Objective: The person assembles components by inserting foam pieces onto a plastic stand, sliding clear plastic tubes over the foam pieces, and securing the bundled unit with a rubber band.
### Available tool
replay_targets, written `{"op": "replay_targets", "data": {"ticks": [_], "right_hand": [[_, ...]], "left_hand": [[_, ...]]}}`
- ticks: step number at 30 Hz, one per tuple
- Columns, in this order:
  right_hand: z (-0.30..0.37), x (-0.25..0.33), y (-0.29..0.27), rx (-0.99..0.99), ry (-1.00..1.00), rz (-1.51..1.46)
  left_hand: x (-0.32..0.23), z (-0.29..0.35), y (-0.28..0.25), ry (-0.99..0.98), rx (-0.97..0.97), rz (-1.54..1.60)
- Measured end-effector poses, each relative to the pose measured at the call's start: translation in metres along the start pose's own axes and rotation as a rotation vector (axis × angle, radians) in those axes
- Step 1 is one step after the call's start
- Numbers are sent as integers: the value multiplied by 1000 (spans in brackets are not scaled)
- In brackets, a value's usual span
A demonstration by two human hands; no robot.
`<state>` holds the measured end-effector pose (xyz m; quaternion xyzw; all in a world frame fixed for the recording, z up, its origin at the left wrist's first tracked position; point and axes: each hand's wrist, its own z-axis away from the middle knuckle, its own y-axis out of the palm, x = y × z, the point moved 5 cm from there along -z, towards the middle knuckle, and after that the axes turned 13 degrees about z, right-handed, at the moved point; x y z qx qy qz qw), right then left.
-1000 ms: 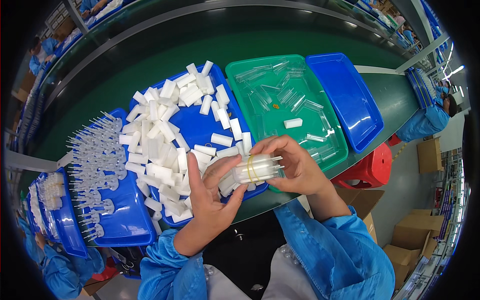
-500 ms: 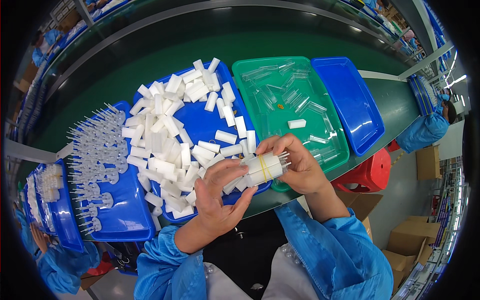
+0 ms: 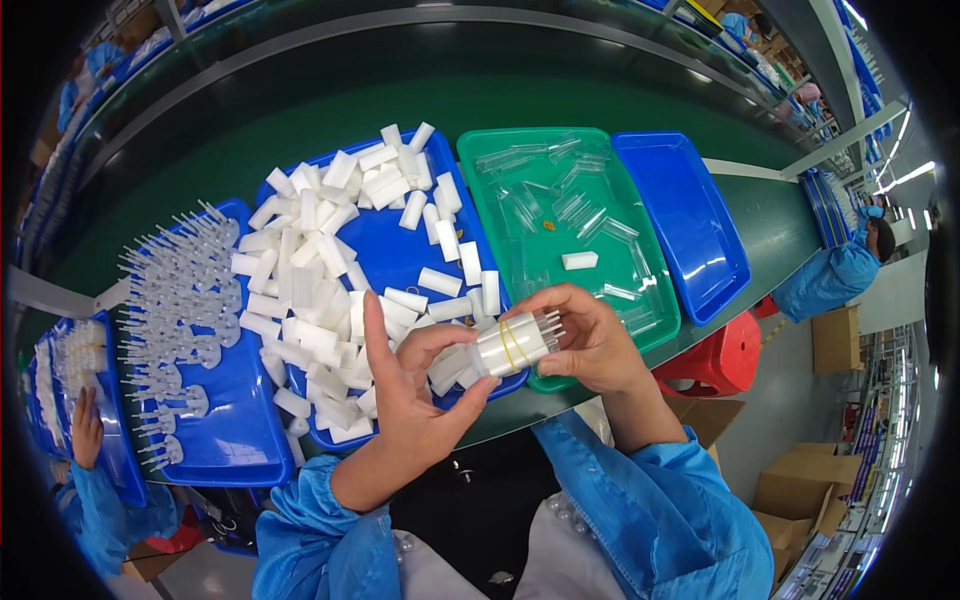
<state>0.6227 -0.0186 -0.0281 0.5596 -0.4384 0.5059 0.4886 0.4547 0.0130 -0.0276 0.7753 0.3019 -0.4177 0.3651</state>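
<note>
Between my hands is a banded bundle [image 3: 510,343] of white pieces, with a yellow rubber band round it. Thin pins stick out of its right end, and a clear base shows at its left end. My right hand [image 3: 606,352] grips the pin end between thumb and fingers. At the base end, the thumb and a finger of my left hand [image 3: 405,405] close on the bundle while another finger points up. Below and behind it, a blue tray [image 3: 405,245] holds loose white foam-like blocks [image 3: 325,265], several under my left hand.
Left, a blue tray [image 3: 235,450] carries clear pronged pieces [image 3: 185,290]. Right, a green tray [image 3: 535,240] holds clear plastic pieces [image 3: 580,212] and one white block [image 3: 579,261], beside another blue tray [image 3: 680,215]. A red stool [image 3: 722,355] and cartons [image 3: 805,480] stand off the bench. A co-worker's hand [image 3: 87,430] shows far left.
The bundle has shifted slightly left and down and turned a little in my grip. A finger of my left hand has lifted upright. The view has shifted slightly.
</note>
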Motion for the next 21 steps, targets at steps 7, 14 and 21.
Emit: {"op": "replay_targets", "data": {"ticks": [7,14,21], "right_hand": [[-3,14,3,-250,-69,539],[-11,42,35,-286,-296,890],[-9,42,34,-249,-330,869]], "left_hand": [[21,-1,-2,-419,-106,486],[26,2,-1,-523,-134,757],[22,0,1,-511,-78,757]]}}
